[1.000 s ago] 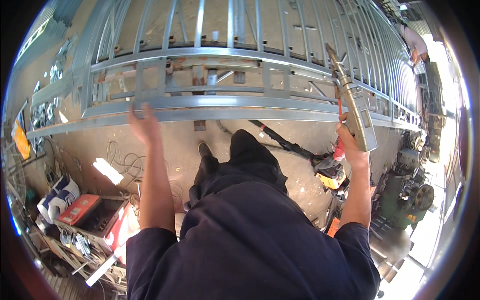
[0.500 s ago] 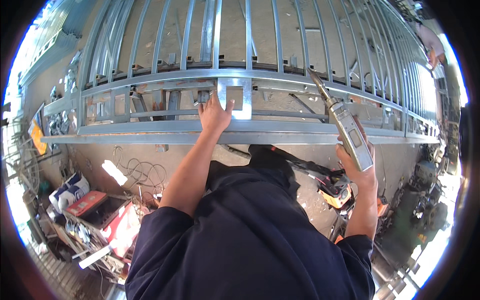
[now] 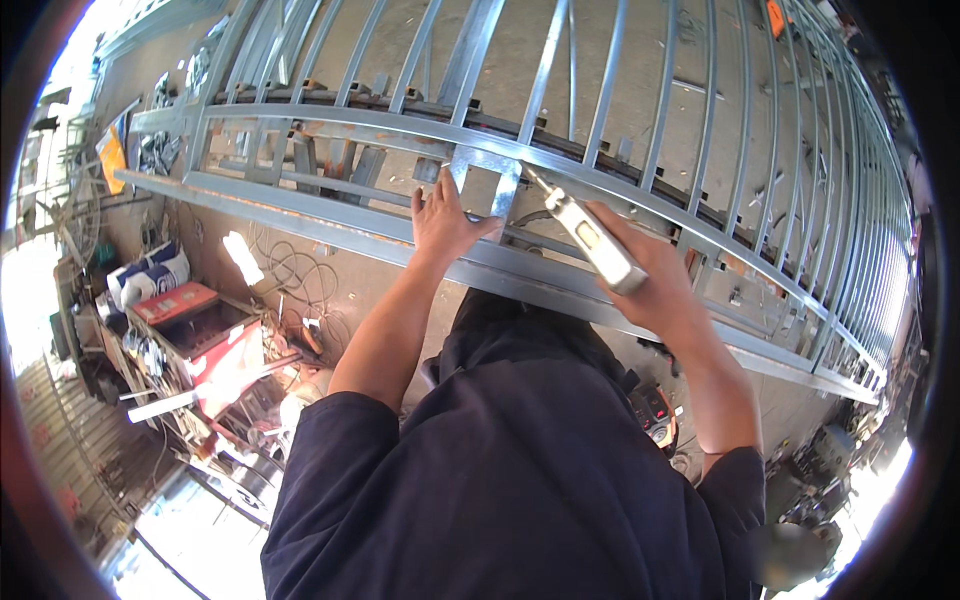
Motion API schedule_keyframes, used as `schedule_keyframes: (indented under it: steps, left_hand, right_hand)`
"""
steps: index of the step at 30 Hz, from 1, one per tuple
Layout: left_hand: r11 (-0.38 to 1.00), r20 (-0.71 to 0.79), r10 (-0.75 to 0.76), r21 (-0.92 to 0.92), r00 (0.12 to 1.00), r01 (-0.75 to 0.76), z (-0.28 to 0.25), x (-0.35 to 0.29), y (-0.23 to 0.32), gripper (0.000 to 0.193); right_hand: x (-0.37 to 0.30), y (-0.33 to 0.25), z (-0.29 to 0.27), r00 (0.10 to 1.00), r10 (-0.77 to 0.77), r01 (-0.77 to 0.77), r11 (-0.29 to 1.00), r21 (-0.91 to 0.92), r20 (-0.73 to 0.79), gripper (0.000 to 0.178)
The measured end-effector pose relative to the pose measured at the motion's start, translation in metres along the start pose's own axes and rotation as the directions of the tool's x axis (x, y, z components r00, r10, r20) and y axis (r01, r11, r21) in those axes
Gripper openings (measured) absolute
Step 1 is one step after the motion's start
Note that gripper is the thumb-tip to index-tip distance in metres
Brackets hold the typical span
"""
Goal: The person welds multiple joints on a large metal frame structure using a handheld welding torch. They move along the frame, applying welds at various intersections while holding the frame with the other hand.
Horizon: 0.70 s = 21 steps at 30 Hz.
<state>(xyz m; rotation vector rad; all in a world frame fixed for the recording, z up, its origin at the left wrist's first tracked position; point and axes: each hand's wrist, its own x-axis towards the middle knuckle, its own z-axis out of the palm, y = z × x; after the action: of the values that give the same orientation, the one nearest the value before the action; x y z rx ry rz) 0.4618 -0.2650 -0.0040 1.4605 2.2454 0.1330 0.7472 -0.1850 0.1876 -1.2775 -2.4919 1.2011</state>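
Observation:
A galvanized steel frame (image 3: 350, 129) with long parallel bars lies in front of me. Fitted between its two near rails is a flat shiny plate (image 3: 509, 190) with a rectangular opening. My left hand (image 3: 445, 235) rests at the plate's left side, fingers spread and thumb reaching across its lower part. In my right hand (image 3: 655, 275) is a silver handheld welding gun (image 3: 592, 240) with a slim nozzle. Its tip points at the plate's upper right corner, by the rail; whether it touches I cannot tell.
A red open-topped metal box (image 3: 185, 305) and a heap of tools stand at the left. Coiled cable (image 3: 300, 275) lies on the floor near it. An orange-and-black machine (image 3: 655, 412) sits to my right, partly hidden by my arm. Machinery (image 3: 830, 455) stands farther right.
My right hand has brought the welding gun leftward, its tip now close to the plate. My left hand stays by the plate. The whole view has turned, so the frame now slants down rightward.

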Motion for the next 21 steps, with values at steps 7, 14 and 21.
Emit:
schedule_keyframes:
  steps: [7,14,21]
  left_hand:
    - [1.000,0.028,-0.016,-0.019,0.999,0.016,-0.008,0.001,0.003,0.131]
    - [0.999,-0.012,0.021,-0.041,1.000,-0.022,0.006,0.000,-0.006,0.133]
    - [0.993,0.032,0.022,-0.116,0.999,-0.018,0.006,0.003,-0.009,0.133]
  right_hand:
    - [0.055,0.007,0.089,0.999,-0.022,0.025,0.996,-0.080,0.041,0.085]
    - [0.066,-0.013,0.121,0.999,-0.036,0.039,0.979,-0.201,0.021,0.087]
    - [0.070,-0.016,0.135,0.995,-0.067,0.048,0.969,-0.244,-0.071,0.090]
